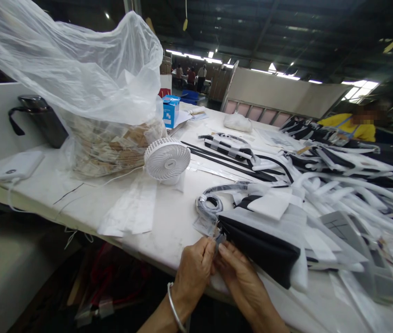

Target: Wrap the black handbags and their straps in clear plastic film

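Note:
My left hand point(193, 273), a bangle on its wrist, and my right hand point(243, 282) meet at the near edge of the white table point(168, 217). Both pinch a small grey tab point(219, 239) at the corner of a black fabric bag point(262, 247) that lies in front of me. The fingers of both hands are closed round that tab. A grey-and-white panel of the bag point(262, 217) lies on top. A coiled grey strap point(207, 206) rests just beyond the bag's corner.
A small white desk fan point(167, 160) stands mid-table, a big clear plastic sack of tags point(88, 101) behind it. A dark flask point(43, 121), a white power bank point(10, 167), a blue box point(170, 110). Piled black-and-white bags point(338, 185) at right; a person in yellow point(354, 127) behind.

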A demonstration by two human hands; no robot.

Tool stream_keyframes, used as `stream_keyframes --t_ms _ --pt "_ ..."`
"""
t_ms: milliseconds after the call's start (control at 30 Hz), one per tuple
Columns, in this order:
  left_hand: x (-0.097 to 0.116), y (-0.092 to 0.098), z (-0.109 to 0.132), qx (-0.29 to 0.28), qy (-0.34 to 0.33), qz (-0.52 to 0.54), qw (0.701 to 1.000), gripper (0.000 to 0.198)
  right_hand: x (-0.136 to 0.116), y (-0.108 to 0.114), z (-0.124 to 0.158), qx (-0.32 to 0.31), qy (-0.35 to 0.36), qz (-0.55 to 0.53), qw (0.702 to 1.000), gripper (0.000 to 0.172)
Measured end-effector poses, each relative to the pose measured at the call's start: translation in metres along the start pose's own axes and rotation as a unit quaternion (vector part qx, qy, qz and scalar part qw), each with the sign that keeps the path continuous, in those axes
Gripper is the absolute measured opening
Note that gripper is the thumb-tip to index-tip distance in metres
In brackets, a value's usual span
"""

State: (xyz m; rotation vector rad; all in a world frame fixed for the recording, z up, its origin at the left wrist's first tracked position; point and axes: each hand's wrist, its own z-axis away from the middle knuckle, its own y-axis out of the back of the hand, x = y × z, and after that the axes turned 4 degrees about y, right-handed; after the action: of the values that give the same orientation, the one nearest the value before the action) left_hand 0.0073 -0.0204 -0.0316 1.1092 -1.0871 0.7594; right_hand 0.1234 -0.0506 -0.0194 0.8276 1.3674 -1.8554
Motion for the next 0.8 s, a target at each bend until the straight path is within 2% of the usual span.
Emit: stream_keyframes --t_ms 67,133,200,300,333,400,467,533,600,667,800 --pt "-0.003 -0.001 0.000 0.030 -0.025 -0.035 0.999 0.035 0.001 -0.006 -0.001 0.015 0.008 -0.015 1.000 0.031" --pt "-0.009 -0.002 0.001 0.092 -0.059 -0.075 0.991 0.024 0.006 -0.008 -0.005 0.044 0.016 -0.022 0.999 0.034" --pt "-0.017 -0.002 0.001 0.151 -0.130 -0.125 0.972 0.018 0.010 -0.008 -0.009 0.067 0.017 -0.020 0.997 0.036" --pt "-0.027 -0.003 0.002 0.170 -0.269 -0.201 0.926 0.021 0.014 -0.005 -0.011 0.088 0.015 -0.018 0.996 0.036" --pt "-0.027 -0.004 0.001 0.165 -0.289 -0.209 0.919 0.022 0.015 -0.003 -0.011 0.093 0.017 -0.017 0.995 0.036" --pt "-0.024 -0.003 0.001 0.153 -0.261 -0.174 0.937 0.021 0.017 -0.001 -0.011 0.102 0.021 -0.013 0.994 0.034" --pt "-0.017 -0.002 0.001 0.113 -0.151 -0.076 0.979 0.021 0.019 0.000 -0.010 0.107 0.033 -0.007 0.994 0.033" --pt "-0.008 -0.001 0.001 0.036 -0.028 0.040 0.998 0.026 0.022 -0.001 -0.010 0.105 0.049 -0.002 0.993 0.035" --pt "-0.002 0.002 0.000 -0.044 0.034 0.124 0.991 0.034 0.023 -0.001 -0.009 0.096 0.056 -0.001 0.994 0.037" --pt "-0.001 0.004 -0.002 -0.103 0.041 0.170 0.979 0.040 0.023 -0.001 -0.008 0.084 0.054 -0.013 0.995 0.038" --pt "-0.006 0.008 -0.003 -0.163 0.063 0.193 0.965 0.052 0.018 0.002 -0.008 0.024 0.011 -0.045 0.999 0.039"
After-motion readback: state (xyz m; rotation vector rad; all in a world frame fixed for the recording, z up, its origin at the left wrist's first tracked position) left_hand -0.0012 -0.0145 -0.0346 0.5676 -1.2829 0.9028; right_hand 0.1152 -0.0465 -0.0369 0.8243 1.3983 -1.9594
